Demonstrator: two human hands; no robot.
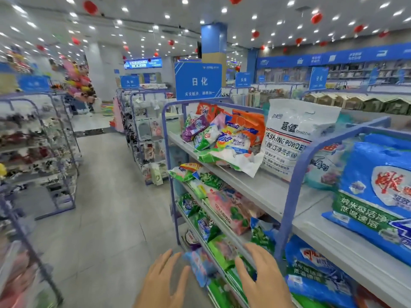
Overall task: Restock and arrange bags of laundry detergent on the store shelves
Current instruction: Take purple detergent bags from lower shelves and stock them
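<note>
**Both hands open at a low shelf — small blue bag hanging off the edge**

Left hand (161, 283) and right hand (261, 272) are low and near, fingers spread wide, holding nothing. Between them a small blue-and-pink detergent bag (200, 266) sticks out past the front lip of a lower shelf (224, 277). Left fingertips look just beside it; contact can't be confirmed — that part of the frame is blurred.

Rest of the stock:
- Top shelf (251, 185), far end: loose heap of mixed small bags (222, 138), one white-and-green bag overhanging the front edge.
- Big white washing powder bag (295, 138) stands upright to the right of the heap.
- Large blue bag (378, 192) stands on the next bay, far right.
- Middle shelves packed with green and pink bags (229, 210), leaning forward.

Risks, as I judge them:
- Blue bag is poorly supported; a one-sided push could tip it to the floor (106, 196).
- Tightly packed neighbours may be dragged out if it's pulled rather than pushed in.
- Slick film packaging, open palms — could slip without a proper pinch.
- The overhanging bag up top could slide down if the rack gets jolted.
</note>
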